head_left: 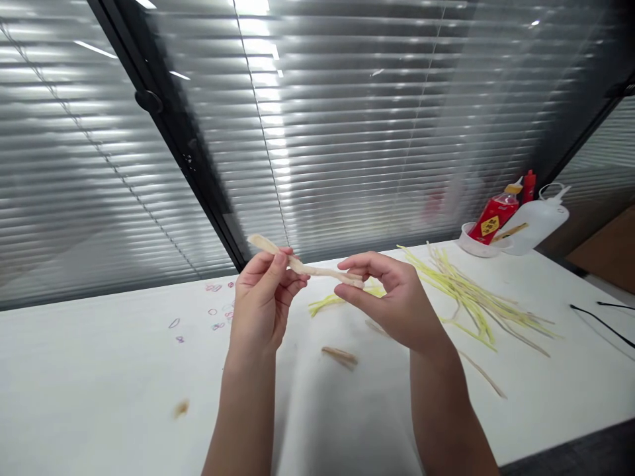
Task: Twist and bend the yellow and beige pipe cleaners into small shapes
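A cream-coloured, soft-looking strip (322,272) is held up above the table between my two hands. It is broad and flat at its left end and thin along the middle. My left hand (262,291) pinches it near the broad end, which sticks out past the thumb. Around the right end, the thumb and fingers of my right hand (389,297) are curled, with the tip lying between them. Below and behind are short yellow strips (327,302), partly hidden by my right hand. A small brownish bundle (340,357) lies on the table under the hands.
On the white table (99,370), a pile of long yellow and beige strips (476,297) lies to the right. Behind it stand a clear dish (479,248), a red bottle (496,215) and a white squeeze bottle (538,221). Window blinds (347,132) rise along the back edge.
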Demonstrator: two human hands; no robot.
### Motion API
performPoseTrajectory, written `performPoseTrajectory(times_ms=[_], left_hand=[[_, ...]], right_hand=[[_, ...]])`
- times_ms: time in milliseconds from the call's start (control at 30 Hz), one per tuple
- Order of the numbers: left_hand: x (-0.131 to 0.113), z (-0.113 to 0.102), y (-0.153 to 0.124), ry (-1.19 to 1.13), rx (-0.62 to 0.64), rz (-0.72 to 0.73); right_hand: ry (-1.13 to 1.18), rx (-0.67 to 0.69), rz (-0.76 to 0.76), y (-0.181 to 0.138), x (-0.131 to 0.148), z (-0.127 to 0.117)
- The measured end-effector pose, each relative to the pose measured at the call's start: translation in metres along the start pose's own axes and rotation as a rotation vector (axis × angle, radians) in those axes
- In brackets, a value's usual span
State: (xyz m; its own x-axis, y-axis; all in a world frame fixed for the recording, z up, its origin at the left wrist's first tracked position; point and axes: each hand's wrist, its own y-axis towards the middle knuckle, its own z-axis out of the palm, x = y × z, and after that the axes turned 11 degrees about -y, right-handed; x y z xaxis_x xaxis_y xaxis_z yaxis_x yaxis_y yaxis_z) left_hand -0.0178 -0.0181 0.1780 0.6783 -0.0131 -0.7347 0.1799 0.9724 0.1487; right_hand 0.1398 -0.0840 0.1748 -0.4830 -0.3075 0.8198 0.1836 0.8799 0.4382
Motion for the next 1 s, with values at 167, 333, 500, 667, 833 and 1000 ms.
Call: performPoseTrajectory(times_ms=[167, 333, 500, 667, 833, 1000], left_hand=[[0.0, 0.003, -0.002, -0.003, -0.001, 0.008], [0.0, 0.004, -0.004, 0.001, -0.003, 0.005], [0.004, 0.007, -0.007, -0.004, 0.004, -0.014], [0.01, 0.011, -0.011, -0.004, 0.035, -0.013], [0.01, 0.012, -0.012, 0.004, 0.031, -0.013], [0.011, 0.012, -0.012, 0.013, 0.03, -0.016]], right_hand=[[0.119, -0.014, 0.01, 0.001, -0.001, 0.0], [0.158, -0.066, 0.025, 0.001, 0.003, -0.003], [0.426, -0.149, 0.098, 0.004, 0.003, 0.008], [0.681, -0.255, 0.197, 0.008, 0.001, 0.033], [0.67, -0.257, 0.233, 0.006, 0.006, 0.046], [0.655, -0.278, 0.237, 0.007, 0.004, 0.051]])
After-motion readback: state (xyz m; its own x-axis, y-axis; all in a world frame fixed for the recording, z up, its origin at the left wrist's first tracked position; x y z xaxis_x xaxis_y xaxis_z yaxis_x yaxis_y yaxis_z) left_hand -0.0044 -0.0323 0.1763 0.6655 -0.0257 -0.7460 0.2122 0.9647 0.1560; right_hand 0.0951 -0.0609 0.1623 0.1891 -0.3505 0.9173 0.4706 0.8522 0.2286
